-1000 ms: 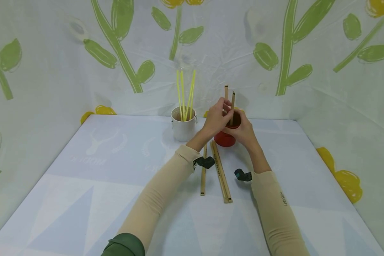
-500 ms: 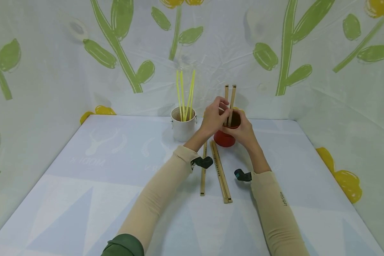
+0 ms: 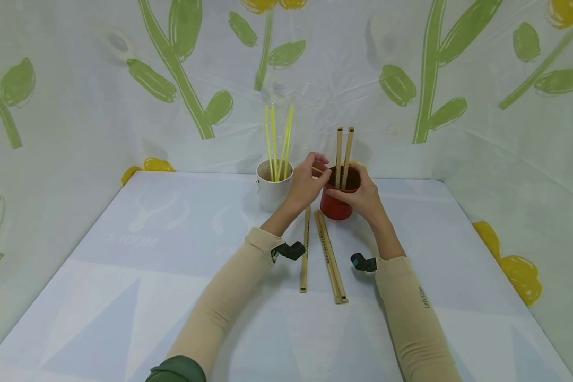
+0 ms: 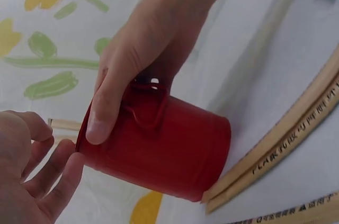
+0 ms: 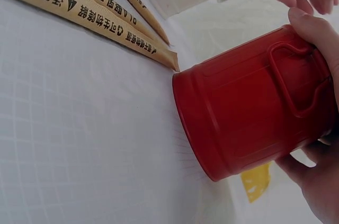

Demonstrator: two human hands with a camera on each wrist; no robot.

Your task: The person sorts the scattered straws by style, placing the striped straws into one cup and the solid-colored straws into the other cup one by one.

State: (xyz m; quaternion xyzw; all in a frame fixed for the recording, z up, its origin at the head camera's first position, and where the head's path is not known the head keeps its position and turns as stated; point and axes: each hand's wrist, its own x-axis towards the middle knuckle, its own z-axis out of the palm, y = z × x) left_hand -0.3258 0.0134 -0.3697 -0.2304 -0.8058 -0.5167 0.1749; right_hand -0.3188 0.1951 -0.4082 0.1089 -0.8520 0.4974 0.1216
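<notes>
My right hand (image 3: 363,193) grips the small red metal bucket (image 3: 336,209) near its rim, thumb on the near side, as the right wrist view also shows around the bucket's side handle (image 5: 296,78). Two paper-wrapped straws (image 3: 345,154) stand upright inside, leaning slightly, dark marks at their tops. Just left of the rim is my left hand (image 3: 307,180), its fingers loosely bent with nothing between them. In the left wrist view, the left fingertips (image 4: 71,171) are right at the bucket's rim. The lower ends of the two straws are hidden inside the bucket.
A white metal bucket (image 3: 273,197) with several yellow straws (image 3: 286,140) stands to the left, behind my left wrist. More paper-wrapped straws (image 3: 331,260) lie on the table in front of the red bucket, with a single one (image 3: 304,265) beside them. A flower-printed sheet (image 3: 324,79) hangs behind the table.
My left hand has let go of the second wrapped straw and drawn back left and down from it. That straw has settled beside the other one. The right hand stays on the red bucket.
</notes>
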